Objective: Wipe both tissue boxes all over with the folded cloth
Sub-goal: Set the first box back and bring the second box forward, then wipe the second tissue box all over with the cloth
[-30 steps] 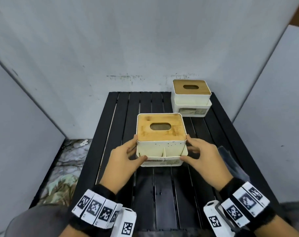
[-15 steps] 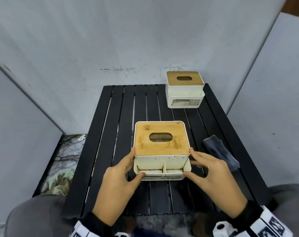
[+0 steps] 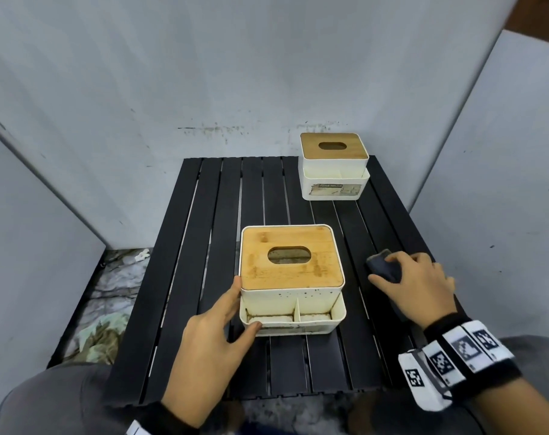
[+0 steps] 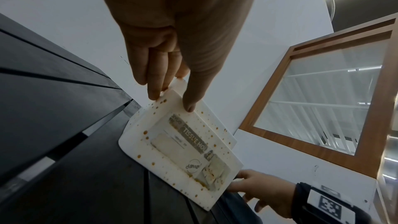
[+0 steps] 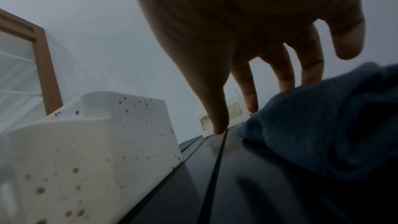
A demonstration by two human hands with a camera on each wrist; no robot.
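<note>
The near tissue box (image 3: pixel 292 277), white and speckled with a bamboo lid, stands on the black slatted table (image 3: pixel 204 246). My left hand (image 3: pixel 244 304) touches its front left corner with straight fingers along the side and the thumb on the front; the left wrist view shows the left hand (image 4: pixel 172 103) and the stained label of the box (image 4: pixel 185 144). The second tissue box (image 3: pixel 334 166) stands at the far right. The folded dark blue cloth (image 3: pixel 380 265) lies right of the near box. My right hand (image 3: pixel 384 272) rests over the cloth (image 5: pixel 323 134), fingertips on top, thumb beside it.
Grey walls close in behind, left and right of the table. Left of the table the floor (image 3: pixel 110 293) holds rubble and crumpled material. My grey-trousered knees (image 3: pixel 63 400) sit below the near edge. The table's left half holds nothing.
Both hands drew the near tissue box toward me. The right hand then let go of it and moved right onto the cloth; the left hand stayed at the box's corner.
</note>
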